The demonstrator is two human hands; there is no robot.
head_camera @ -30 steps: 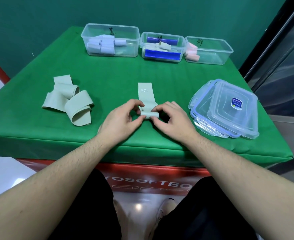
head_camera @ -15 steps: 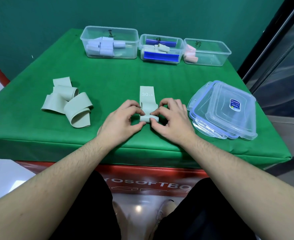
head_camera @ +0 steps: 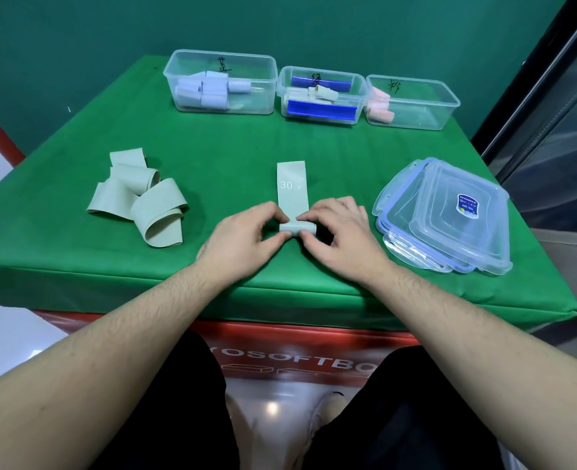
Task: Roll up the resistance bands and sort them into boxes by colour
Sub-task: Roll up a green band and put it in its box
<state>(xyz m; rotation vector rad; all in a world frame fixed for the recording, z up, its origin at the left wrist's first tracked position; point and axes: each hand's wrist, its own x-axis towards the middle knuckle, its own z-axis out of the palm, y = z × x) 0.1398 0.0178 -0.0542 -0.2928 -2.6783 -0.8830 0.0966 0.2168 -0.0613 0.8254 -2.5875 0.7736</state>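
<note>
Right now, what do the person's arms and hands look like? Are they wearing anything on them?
Both arms are bare, with no sleeves showing. The left hand and right hand wear no gloves, and no rings, watch or bracelet show. Fine dark hairs cover the forearms. Below them, the legs are in black clothing.

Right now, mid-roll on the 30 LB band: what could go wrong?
1. The green band is only partly rolled; left hand and right hand pinch the roll ends, so a slip could let it spring open.
2. The middle box already holds pale rolls beside blue pieces, so a sorting mix-up seems possible.
</note>
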